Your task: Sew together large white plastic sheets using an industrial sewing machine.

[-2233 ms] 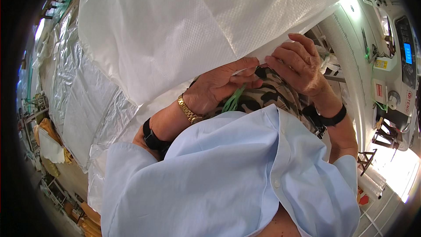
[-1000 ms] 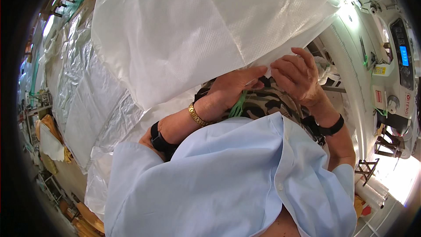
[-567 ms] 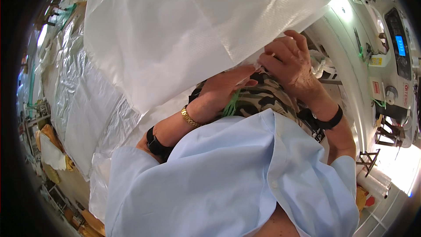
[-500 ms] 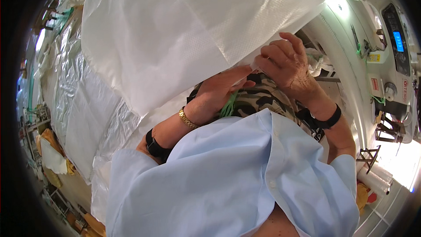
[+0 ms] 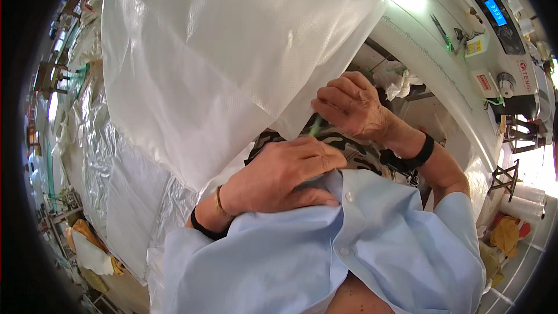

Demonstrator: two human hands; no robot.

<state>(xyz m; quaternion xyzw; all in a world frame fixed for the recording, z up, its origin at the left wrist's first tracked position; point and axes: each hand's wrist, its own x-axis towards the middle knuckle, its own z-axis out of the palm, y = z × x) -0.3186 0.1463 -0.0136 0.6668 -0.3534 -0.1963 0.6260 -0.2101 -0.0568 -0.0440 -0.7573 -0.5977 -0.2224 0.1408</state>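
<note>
A large sheet of white woven plastic [image 5: 203, 52] hangs in front of me and covers much of the upper view. My left hand [image 5: 285, 175] is low against the light blue shirt [image 5: 279, 256], back upward. Its fingers stretch to the right, with the thumb apart below them. My right hand [image 5: 351, 106] is curled closed beside the sheet's lower right edge; whatever its fingers hold is hidden. Between the hands shows a blurred bit of green string [image 5: 315, 127], over camouflage-patterned cloth [image 5: 340, 142] on my lap.
A pale sewing machine [image 5: 497, 72] with a lit blue display stands at the right on a white worktop [image 5: 430, 58]. Small scissors [image 5: 442, 32] lie on it. Shiny plastic sheeting [image 5: 125, 168] spreads at the left. Clear film rolls [image 5: 526, 200] are at the lower right.
My left hand has come away from the sheet's edge, back toward the shirt. My right hand has moved down and left and curled tighter. The view has turned, shifting the machine upward.
</note>
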